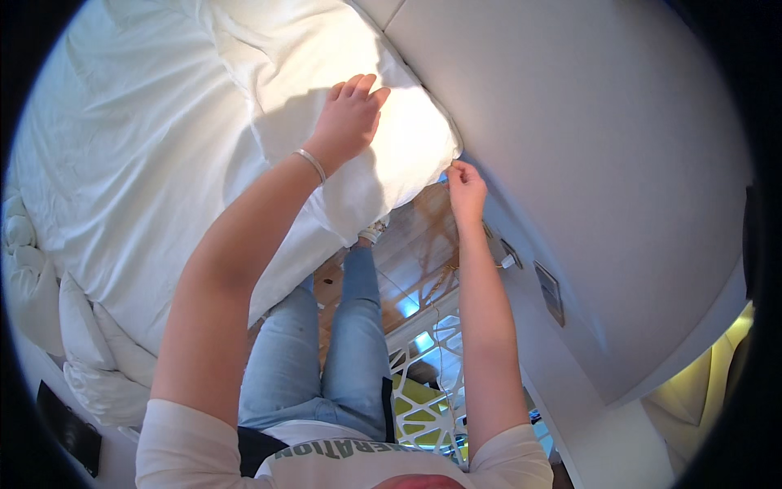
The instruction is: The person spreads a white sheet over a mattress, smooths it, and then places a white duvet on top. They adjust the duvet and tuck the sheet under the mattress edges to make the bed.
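Observation:
A wrinkled white bed sheet (155, 155) covers the bed in front of me and reaches a corner beside the wall. My left hand (352, 118), with a bracelet on its wrist, is over the sheet near that corner. Its fingers are stretched out and slightly apart, and nothing shows in them. It casts a shadow on the brightly lit cloth; whether the palm touches is hidden. At the corner's lower tip, close to the wall, my right hand (467, 196) pinches the edge of the sheet between thumb and fingers.
A pale wall (595, 147) rises along the right, with a socket plate (549, 293) and a white plug (508, 261) low down. A white lattice panel (419, 407) and a thin cable stand near my legs. Bunched white bedding (106, 359) lies at the left.

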Motion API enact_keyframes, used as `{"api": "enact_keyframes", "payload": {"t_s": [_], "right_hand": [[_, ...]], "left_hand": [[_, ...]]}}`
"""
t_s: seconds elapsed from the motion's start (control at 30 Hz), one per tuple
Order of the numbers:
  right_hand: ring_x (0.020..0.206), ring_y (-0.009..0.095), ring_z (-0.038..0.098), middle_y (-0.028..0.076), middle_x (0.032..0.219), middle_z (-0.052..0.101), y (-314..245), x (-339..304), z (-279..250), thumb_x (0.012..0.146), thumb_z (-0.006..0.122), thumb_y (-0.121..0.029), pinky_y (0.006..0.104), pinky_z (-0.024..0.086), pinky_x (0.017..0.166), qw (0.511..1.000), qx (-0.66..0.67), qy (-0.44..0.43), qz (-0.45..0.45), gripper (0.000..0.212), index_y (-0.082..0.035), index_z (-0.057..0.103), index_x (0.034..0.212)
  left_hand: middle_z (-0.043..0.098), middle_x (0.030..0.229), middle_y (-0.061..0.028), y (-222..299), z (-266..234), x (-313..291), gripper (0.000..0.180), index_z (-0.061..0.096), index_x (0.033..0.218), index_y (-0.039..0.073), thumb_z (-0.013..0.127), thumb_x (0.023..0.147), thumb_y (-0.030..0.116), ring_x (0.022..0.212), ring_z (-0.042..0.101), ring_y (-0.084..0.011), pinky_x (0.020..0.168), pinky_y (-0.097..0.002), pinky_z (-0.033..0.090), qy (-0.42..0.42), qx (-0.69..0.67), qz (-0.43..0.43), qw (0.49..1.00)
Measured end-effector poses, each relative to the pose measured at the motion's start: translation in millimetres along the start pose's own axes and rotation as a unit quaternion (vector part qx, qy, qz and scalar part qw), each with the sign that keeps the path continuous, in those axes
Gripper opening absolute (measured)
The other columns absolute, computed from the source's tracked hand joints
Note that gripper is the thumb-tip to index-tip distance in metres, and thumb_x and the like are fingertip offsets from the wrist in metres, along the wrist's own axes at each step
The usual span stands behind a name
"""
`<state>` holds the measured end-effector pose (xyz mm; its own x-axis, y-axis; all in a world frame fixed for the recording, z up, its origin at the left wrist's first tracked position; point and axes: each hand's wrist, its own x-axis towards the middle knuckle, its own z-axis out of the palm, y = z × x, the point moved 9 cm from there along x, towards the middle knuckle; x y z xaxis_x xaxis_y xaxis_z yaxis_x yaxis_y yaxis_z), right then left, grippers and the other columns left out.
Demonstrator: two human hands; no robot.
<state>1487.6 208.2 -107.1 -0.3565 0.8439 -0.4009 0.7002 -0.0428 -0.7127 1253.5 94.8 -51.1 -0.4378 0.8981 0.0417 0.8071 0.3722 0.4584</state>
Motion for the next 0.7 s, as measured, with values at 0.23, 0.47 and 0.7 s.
{"api": "enact_keyframes", "payload": {"t_s": [0.23,0.47,0.7], "right_hand": [[0.070,0.025,0.063,0.015,0.076,0.064,-17,-27,19,0.074,0.063,-0.018,0.0322,0.048,0.068,0.993,-0.108,0.043,-0.031,0.027,0.003,0.062,0.090],[0.067,0.034,0.058,0.019,0.073,0.060,-30,-19,21,0.077,0.053,-0.012,0.0397,0.046,0.062,0.976,-0.177,0.063,-0.110,0.015,0.000,0.061,0.076],[0.070,0.036,0.057,0.018,0.071,0.059,-24,-3,-15,0.079,0.050,-0.014,0.0424,0.045,0.062,0.956,-0.255,0.102,-0.103,0.014,-0.002,0.054,0.075]], "left_hand": [[0.032,0.132,-0.0172,31,14,-83,0.046,0.044,0.123,0.016,0.052,0.079,0.023,0.124,0.029,-0.0348,0.100,-0.0500,0.023,-0.008,0.008,-0.062,0.998],[0.025,0.136,-0.0168,42,20,-134,0.051,0.042,0.126,0.018,0.056,0.078,0.025,0.126,0.022,-0.0376,0.102,-0.0509,0.018,-0.024,-0.015,-0.124,0.992],[0.023,0.137,-0.0184,35,17,-151,0.055,0.039,0.128,0.019,0.058,0.077,0.025,0.127,0.021,-0.0383,0.102,-0.0510,0.016,-0.011,-0.013,-0.186,0.982]]}}
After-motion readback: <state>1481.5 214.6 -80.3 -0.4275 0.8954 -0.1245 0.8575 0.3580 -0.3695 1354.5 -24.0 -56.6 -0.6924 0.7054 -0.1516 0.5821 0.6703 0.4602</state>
